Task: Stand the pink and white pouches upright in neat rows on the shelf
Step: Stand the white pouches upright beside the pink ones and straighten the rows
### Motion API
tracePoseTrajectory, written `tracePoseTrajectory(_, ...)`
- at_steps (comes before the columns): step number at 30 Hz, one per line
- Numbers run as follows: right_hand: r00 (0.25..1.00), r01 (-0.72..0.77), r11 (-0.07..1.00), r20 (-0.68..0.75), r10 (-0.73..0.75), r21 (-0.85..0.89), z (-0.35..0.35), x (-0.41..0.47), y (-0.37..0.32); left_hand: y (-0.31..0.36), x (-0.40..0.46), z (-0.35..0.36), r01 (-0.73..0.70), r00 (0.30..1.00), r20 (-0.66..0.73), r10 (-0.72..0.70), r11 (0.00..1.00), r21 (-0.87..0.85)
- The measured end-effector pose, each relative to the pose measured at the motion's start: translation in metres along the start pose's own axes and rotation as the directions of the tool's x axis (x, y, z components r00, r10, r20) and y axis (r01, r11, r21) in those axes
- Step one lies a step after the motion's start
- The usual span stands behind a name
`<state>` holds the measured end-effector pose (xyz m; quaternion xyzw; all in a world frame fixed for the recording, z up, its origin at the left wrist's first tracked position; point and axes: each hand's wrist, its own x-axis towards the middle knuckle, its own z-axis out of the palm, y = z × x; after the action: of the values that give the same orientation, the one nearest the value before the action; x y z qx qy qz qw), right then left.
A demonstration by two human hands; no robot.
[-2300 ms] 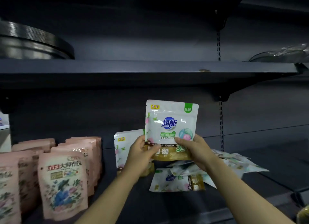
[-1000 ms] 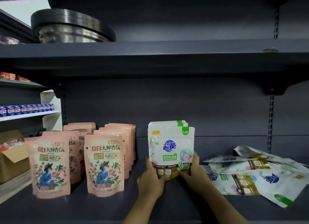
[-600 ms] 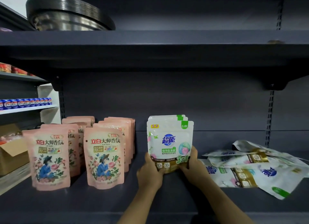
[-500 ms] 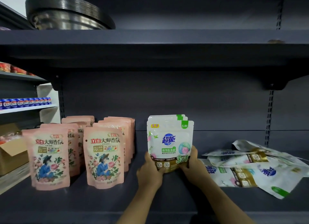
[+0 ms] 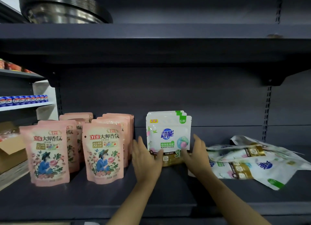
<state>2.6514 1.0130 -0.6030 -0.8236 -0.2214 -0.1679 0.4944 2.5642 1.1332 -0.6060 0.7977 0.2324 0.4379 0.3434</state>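
A white pouch stands upright mid-shelf, at the front of a short row with two more white pouches just behind it. My left hand and my right hand flank its lower corners. Their fingers are spread and lifted off its sides, and only the thumbs lie against its gold lower front. Left of it, pink pouches stand in two rows, fronted by one pink pouch and another pink pouch. To the right, a loose pile of white pouches lies flat.
The dark shelf board has an upper shelf close overhead, carrying stacked metal bowls. At far left are a cardboard box and a side shelf with blue cans.
Both hands brought the white pouch down from the air and stood it in front of the white row. Since half a second ago their fingers have opened away from its sides.
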Motion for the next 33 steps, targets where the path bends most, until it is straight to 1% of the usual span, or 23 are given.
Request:
tracePoseTrajectory(4,0.993,0.102,0.976,-0.074,-0.089,0.191,-0.026,-0.008,-0.024,0.032,-0.002,-0.012,-0.199,0.972,-0.158,0.172,0.964,-0.175)
tracePoseTrajectory(6,0.989,0.140,0.949,-0.094,-0.118,0.283,-0.043,-0.013,-0.036,0.055,-0.006,-0.015,-0.276,0.954,-0.189,0.231,0.925,-0.262)
tracePoseTrajectory(8,0.979,0.184,0.934,-0.138,-0.148,0.307,-0.065,-0.020,-0.048,0.079,-0.013,-0.015,-0.320,0.945,-0.189,0.268,0.879,-0.354)
tracePoseTrajectory(11,0.953,0.255,0.917,-0.242,-0.184,0.308,-0.104,-0.035,-0.061,0.119,-0.029,-0.010,-0.392,0.920,-0.197,0.340,0.794,-0.465)
tracePoseTrajectory(13,0.932,0.284,0.914,-0.308,-0.191,0.291,-0.134,-0.046,-0.065,0.145,-0.044,-0.002,-0.401,0.913,-0.170,0.371,0.741,-0.539)
tracePoseTrajectory(16,0.900,0.284,0.922,-0.404,-0.163,0.262,-0.182,-0.063,-0.058,0.182,-0.075,0.012,-0.369,0.902,-0.075,0.425,0.670,-0.644)
tracePoseTrajectory(19,0.856,0.259,0.944,-0.502,-0.128,0.202,-0.231,-0.086,-0.039,0.215,-0.114,0.028,-0.288,0.868,0.059,0.493,0.597,-0.749)
tracePoseTrajectory(21,0.823,0.229,0.961,-0.558,-0.107,0.154,-0.259,-0.107,-0.023,0.232,-0.143,0.040,-0.213,0.828,0.152,0.539,0.555,-0.804)
tracePoseTrajectory(23,0.787,0.192,0.975,-0.611,-0.085,0.112,-0.282,-0.131,-0.006,0.244,-0.172,0.051,-0.130,0.772,0.238,0.590,0.512,-0.849)
tracePoseTrajectory(26,0.731,0.132,0.988,-0.682,-0.039,0.085,-0.307,-0.162,0.017,0.255,-0.215,0.066,-0.040,0.684,0.304,0.663,0.450,-0.892)
tracePoseTrajectory(29,0.686,0.061,0.996,-0.727,-0.001,0.057,-0.323,-0.190,0.039,0.255,-0.252,0.082,0.026,0.619,0.354,0.701,0.433,-0.901)
tracePoseTrajectory(33,0.657,-0.038,0.997,-0.750,0.077,0.070,-0.322,-0.226,0.080,0.236,-0.296,0.109,0.104,0.546,0.431,0.719,0.452,-0.886)
